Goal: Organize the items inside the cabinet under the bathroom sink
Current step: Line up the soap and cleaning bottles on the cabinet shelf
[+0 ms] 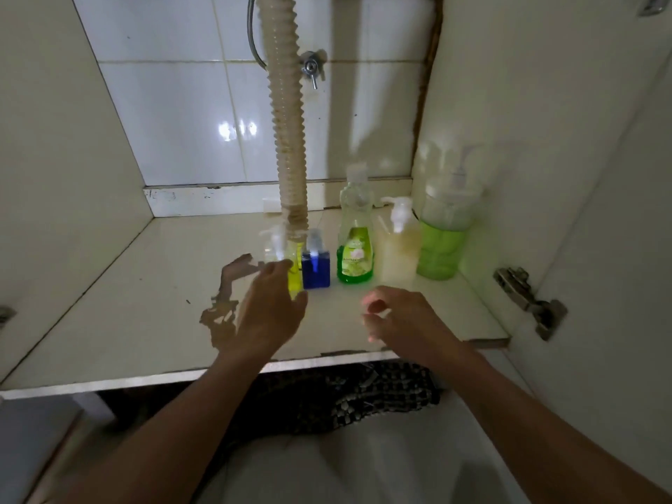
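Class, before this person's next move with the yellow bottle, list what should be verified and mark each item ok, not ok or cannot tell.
1. Left hand has hold of the yellow bottle: cannot tell; fingers are at it, the grip is hidden.
2. Right hand free: ok, loosely curled, holding nothing.
3. Blue bottle upright: ok.
4. Gap between yellow and blue bottles: not ok, they stand very close.
5. Corrugated drain hose clear of the yellow bottle: not ok, directly behind it.
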